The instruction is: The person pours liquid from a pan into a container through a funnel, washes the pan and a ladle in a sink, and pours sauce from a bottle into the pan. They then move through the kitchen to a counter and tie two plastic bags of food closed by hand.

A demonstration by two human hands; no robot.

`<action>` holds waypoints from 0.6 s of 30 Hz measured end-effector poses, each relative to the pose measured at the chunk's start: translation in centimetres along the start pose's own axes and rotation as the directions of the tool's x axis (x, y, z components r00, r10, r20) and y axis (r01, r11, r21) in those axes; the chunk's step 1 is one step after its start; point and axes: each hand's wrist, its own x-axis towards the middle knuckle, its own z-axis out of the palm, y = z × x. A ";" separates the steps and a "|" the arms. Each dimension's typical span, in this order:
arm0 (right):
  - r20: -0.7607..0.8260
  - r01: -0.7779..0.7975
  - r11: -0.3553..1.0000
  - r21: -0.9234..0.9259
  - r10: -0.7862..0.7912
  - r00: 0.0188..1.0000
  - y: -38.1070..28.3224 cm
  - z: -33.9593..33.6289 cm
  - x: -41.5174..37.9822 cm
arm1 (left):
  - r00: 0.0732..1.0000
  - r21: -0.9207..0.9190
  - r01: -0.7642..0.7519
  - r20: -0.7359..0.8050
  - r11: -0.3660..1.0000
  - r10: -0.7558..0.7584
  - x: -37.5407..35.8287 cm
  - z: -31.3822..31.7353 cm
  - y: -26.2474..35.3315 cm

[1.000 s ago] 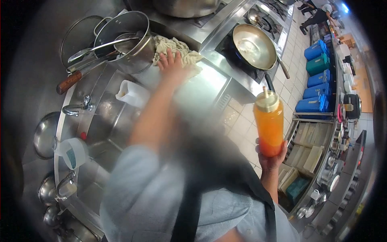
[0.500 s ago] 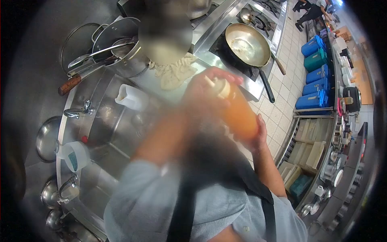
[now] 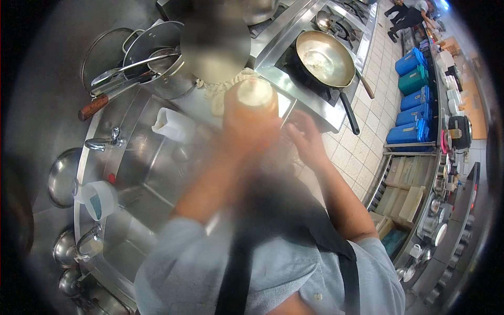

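Observation:
My left hand [image 3: 251, 134], blurred, is wrapped round a squeeze bottle [image 3: 251, 107] with orange contents. The bottle is held over the near edge of the counter, and a pale round end of it faces up toward me. Just to the right of the bottle, my right hand [image 3: 306, 137] is apart from it, with its fingers partly spread and nothing visible in them. Behind the bottle lies a crumpled beige cloth [image 3: 212, 89]. A smear blurs the middle of the view and hides the lower part of the bottle.
Left is a steel sink [image 3: 152, 173] with a white jug [image 3: 173, 125] and a faucet [image 3: 105, 140]. A pot [image 3: 176, 84] holds long-handled tools. A wok [image 3: 325, 59] sits on the stove, its handle jutting out. Blue bins [image 3: 412, 131] line the right; a person [image 3: 412, 18] stands far back.
The bottle has moved left and turned, so a pale round end now faces up. My right hand has let go of its lower end and drawn up beside my left hand.

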 end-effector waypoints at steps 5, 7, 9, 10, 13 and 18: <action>-0.035 0.328 0.776 -0.538 -0.410 0.912 -8.8 2.1 1.1 | 0.945 -0.181 0.261 -0.153 0.948 -0.289 -1.1 2.0 -1.7; 0.017 0.308 0.694 -0.651 -0.392 0.920 -9.5 3.2 1.9 | 0.975 -0.019 0.192 -0.112 0.981 -0.193 -1.8 2.7 -2.3; 0.039 0.198 0.627 -0.753 -0.257 0.966 -10.0 4.2 2.8 | 0.934 -0.027 0.340 -0.108 0.940 -0.341 -2.0 3.2 -1.8; 0.047 0.101 0.532 -0.841 -0.113 0.992 -10.1 4.6 2.9 | 0.868 -0.033 0.484 -0.105 0.874 -0.485 -2.0 3.2 -1.5; 0.067 0.161 0.499 -0.852 -0.202 0.977 -8.7 5.0 3.2 | 0.973 -0.004 0.168 -0.161 0.986 -0.166 -3.2 3.8 -5.1; 0.112 0.265 0.451 -0.852 -0.337 0.935 -8.4 4.8 3.8 | 0.955 -0.147 0.281 -0.058 0.949 -0.291 -3.6 4.3 -5.9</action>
